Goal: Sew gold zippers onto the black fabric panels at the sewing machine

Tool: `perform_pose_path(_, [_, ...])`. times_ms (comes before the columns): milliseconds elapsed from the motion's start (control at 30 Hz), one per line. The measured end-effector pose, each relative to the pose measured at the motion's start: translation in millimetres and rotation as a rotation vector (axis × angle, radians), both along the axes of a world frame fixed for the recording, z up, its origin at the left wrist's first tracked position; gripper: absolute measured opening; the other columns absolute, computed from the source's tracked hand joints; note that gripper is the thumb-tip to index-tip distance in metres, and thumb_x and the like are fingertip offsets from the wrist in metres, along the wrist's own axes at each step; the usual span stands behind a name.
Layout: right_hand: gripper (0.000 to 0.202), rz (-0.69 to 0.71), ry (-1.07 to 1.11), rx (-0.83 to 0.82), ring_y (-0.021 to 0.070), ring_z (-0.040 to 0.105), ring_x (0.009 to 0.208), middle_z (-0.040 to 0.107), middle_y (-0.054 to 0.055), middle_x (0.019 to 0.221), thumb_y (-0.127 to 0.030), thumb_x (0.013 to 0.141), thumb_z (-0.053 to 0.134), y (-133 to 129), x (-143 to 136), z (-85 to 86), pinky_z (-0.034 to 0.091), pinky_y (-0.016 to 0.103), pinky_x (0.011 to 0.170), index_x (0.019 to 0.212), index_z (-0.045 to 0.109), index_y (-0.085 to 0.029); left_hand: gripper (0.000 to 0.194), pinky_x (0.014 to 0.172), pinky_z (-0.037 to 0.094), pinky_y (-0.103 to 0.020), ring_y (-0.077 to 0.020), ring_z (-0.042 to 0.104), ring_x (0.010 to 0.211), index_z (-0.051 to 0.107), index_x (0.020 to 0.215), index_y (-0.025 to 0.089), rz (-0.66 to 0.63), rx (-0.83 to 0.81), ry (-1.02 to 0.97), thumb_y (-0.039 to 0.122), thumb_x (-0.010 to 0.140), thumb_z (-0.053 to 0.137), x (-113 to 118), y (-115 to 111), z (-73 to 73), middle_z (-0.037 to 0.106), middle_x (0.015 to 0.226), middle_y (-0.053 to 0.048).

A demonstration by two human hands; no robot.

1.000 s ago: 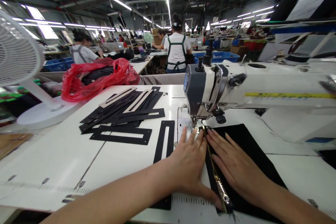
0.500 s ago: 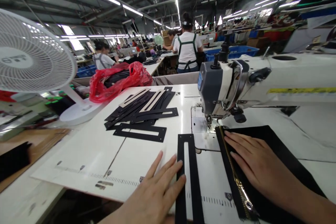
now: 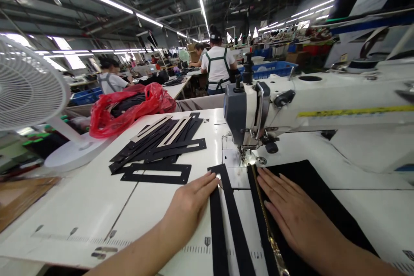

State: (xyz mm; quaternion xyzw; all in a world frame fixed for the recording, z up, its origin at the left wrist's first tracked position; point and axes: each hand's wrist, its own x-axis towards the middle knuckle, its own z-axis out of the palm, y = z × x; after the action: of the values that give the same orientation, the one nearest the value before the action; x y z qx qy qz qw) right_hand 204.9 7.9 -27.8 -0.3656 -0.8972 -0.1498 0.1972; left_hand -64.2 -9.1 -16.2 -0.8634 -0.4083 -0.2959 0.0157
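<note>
My left hand (image 3: 190, 202) has its fingers together at the upper left of a black slotted strip (image 3: 239, 235), seemingly pinching its edge; the thumb is mostly hidden. The strip lies lengthwise before the sewing machine, its long slot showing the white table. My right hand (image 3: 287, 207) rests flat, fingers stretched out, on black fabric (image 3: 323, 194). A gold-toothed zipper (image 3: 262, 207) runs along the fabric's left edge, its metal slider near the bottom. The zipper's far end lies close to the presser foot (image 3: 243, 153) of the sewing machine (image 3: 255, 108).
Several black slotted strips (image 3: 155, 174), some with pale faces, lie piled on the left of the white table (image 3: 161, 220). Behind them is a red plastic bag (image 3: 103, 114). A white fan (image 3: 32, 86) stands at far left. Co-workers (image 3: 216, 62) are farther back.
My left hand has moved up along the slotted strip, and its spread fingers have closed at the upper end. The strip has tilted slightly. My right hand stays on the fabric; the view has shifted right.
</note>
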Motion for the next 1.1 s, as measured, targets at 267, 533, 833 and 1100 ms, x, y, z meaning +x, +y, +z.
perform_pose_path(267, [0.052, 0.066, 0.02, 0.025, 0.0263, 0.046, 0.12, 0.047, 0.02, 0.13, -0.015, 0.084, 0.036, 0, -5, -6.6, 0.047, 0.047, 0.091, 0.135, 0.036, -0.004, 0.031, 0.099, 0.043, -0.044, -0.0263, 0.056, 0.111, 0.058, 0.112, 0.007, -0.107, 0.028, 0.125, 0.01, 0.091, 0.036, 65, 9, 4.2, 0.06, 0.117, -0.019])
perform_pose_path(533, [0.054, 0.003, 0.051, 0.018, 0.0236, 0.037, 0.127, 0.04, 0.013, 0.138, -0.018, 0.086, 0.038, 0, -6, -13.8, 0.043, 0.045, 0.095, 0.139, 0.03, -0.012, 0.032, 0.106, 0.033, -0.047, -0.0255, 0.051, 0.117, 0.059, 0.109, 0.007, -0.104, -0.044, 0.212, 0.01, 0.093, 0.033, 67, 17, 3.5, 0.058, 0.121, -0.017])
perform_pose_path(833, [0.053, -0.03, 0.145, -0.084, 0.0233, 0.035, 0.128, 0.042, 0.01, 0.138, -0.024, 0.089, 0.037, -6, -13, -11.2, 0.035, 0.045, 0.1, 0.141, 0.029, -0.021, 0.031, 0.099, 0.045, -0.041, -0.0235, 0.049, 0.119, 0.054, 0.114, 0.005, -0.153, 0.119, 0.222, 0.014, 0.094, 0.032, 60, 24, -7.8, 0.061, 0.116, -0.018])
perform_pose_path(1100, [0.056, -0.066, 0.203, -0.191, 0.0246, 0.031, 0.13, 0.036, 0.01, 0.142, -0.035, 0.089, 0.043, -8, -17, -17.6, 0.024, 0.046, 0.106, 0.142, 0.027, -0.022, 0.03, 0.093, 0.05, -0.038, -0.0233, 0.053, 0.114, 0.051, 0.116, 0.006, -0.145, 0.176, 0.296, 0.011, 0.09, 0.037, 56, 26, -8.8, 0.061, 0.115, -0.017])
